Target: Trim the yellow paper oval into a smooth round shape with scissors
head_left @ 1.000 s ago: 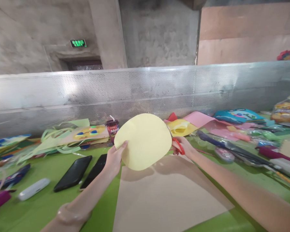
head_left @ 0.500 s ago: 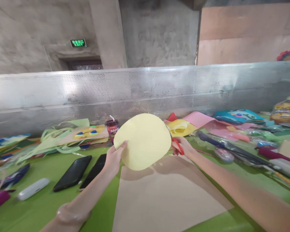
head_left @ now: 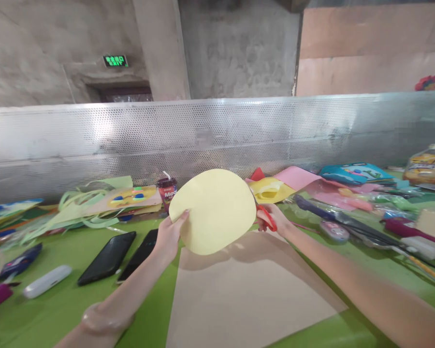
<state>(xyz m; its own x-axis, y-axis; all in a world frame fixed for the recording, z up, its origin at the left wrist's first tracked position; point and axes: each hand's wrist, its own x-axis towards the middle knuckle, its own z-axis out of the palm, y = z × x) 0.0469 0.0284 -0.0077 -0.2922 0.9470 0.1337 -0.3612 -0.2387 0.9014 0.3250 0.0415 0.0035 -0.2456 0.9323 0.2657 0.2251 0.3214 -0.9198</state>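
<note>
A roundish pale yellow paper [head_left: 217,210] is held up in front of me. My left hand [head_left: 171,234] pinches its left edge, thumb on the near face and fingers behind it. At the right edge of the paper my right hand [head_left: 273,217] is closed on red-handled scissors [head_left: 268,217]; their blades are mostly hidden behind the paper. Below both hands a large beige sheet [head_left: 246,295] lies on the green table, with shadows falling across its far part.
Two black phones [head_left: 107,257] and a white oblong device [head_left: 48,281] lie at left. Behind are a dark red cup [head_left: 166,191] with a straw and pale green paper strips [head_left: 72,208]. Coloured sheets [head_left: 297,179], a hair straightener [head_left: 322,215] and a bottle [head_left: 427,164] occupy the right.
Hardly anything differs. The view has shifted slightly, and both hands keep their hold on the yellow paper and the scissors.
</note>
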